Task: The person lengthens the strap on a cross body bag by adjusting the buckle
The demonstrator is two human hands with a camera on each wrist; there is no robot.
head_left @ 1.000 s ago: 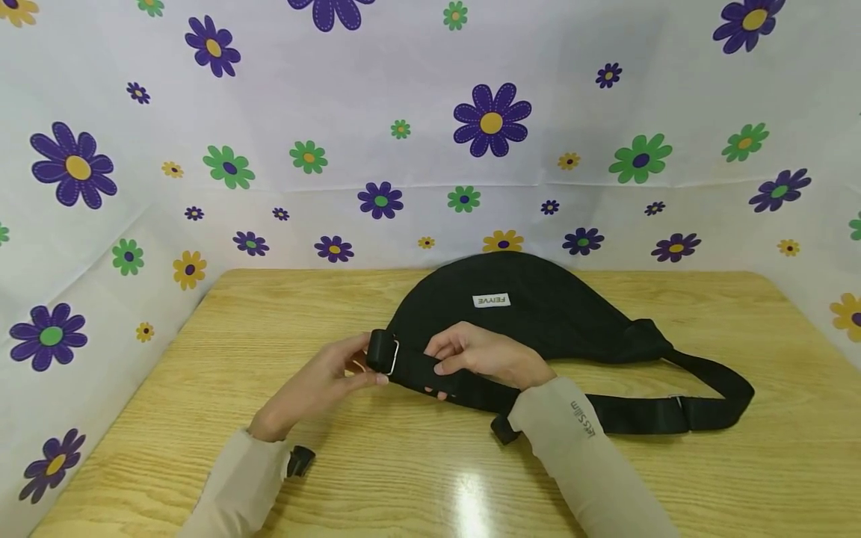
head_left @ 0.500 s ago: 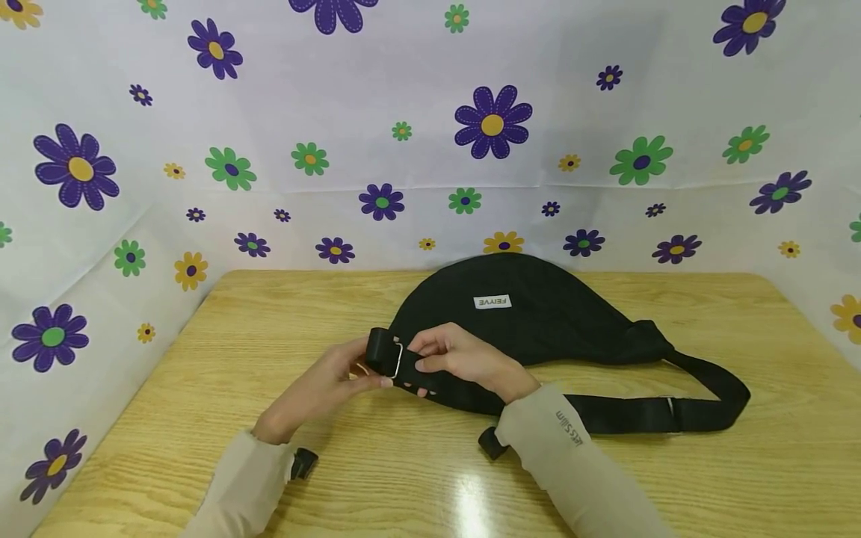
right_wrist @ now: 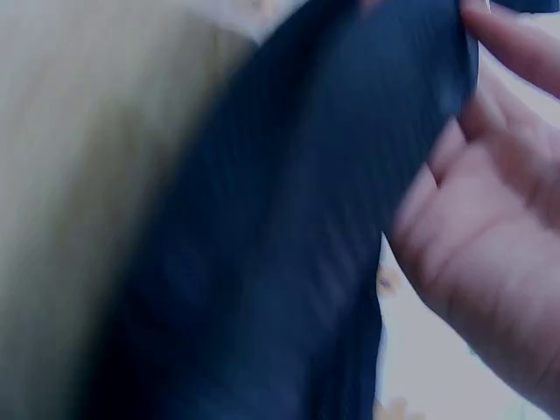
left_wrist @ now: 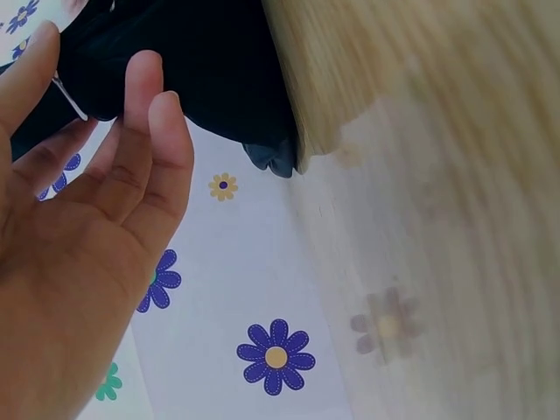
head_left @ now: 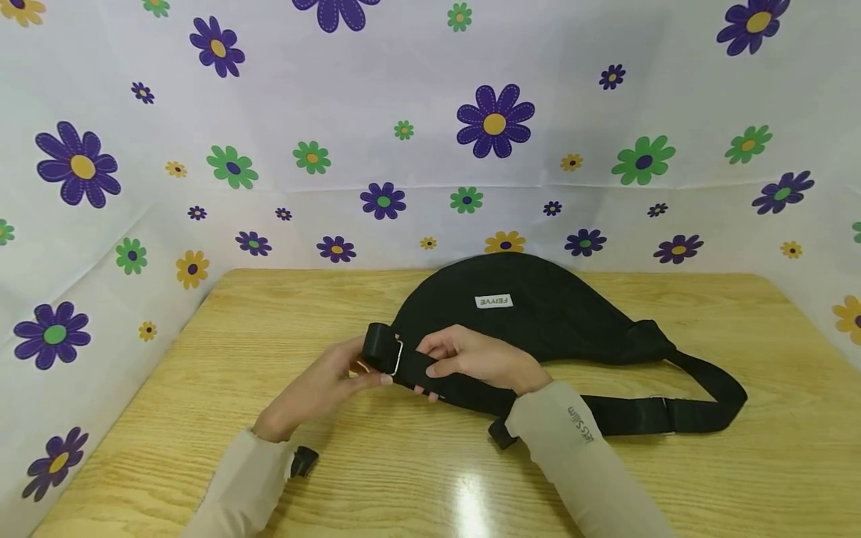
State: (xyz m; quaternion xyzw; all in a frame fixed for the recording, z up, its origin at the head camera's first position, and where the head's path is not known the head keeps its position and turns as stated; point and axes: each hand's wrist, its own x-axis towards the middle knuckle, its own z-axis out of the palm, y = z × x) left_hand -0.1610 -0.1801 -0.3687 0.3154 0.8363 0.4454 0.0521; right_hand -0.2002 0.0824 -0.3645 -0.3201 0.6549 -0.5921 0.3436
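A black half-moon waist bag point(head_left: 518, 329) with a white label point(head_left: 494, 301) lies flat on the table, label upside down. Its black webbing strap point(head_left: 471, 392) runs along the near side. At the strap's left end, my left hand point(head_left: 329, 385) pinches the webbing beside a silver metal slider point(head_left: 398, 357), where the strap makes a raised loop point(head_left: 380, 347). Just right of the slider, my right hand point(head_left: 477, 359) grips the strap between thumb and fingers. The right wrist view shows the webbing point(right_wrist: 324, 175) blurred, with the fingers at its edge.
Beside the left sleeve lies a black buckle piece point(head_left: 304, 462), partly hidden. A black strap end point(head_left: 501, 433) pokes out by the right cuff. Farther right, the strap bends back to the bag past a second slider point(head_left: 666, 415). A flowered cloth point(head_left: 430, 164) stands behind the table.
My right hand slid left along the strap toward the slider, then back a little to the right. The second slider shifted slightly left. My left hand has stayed nearly still.
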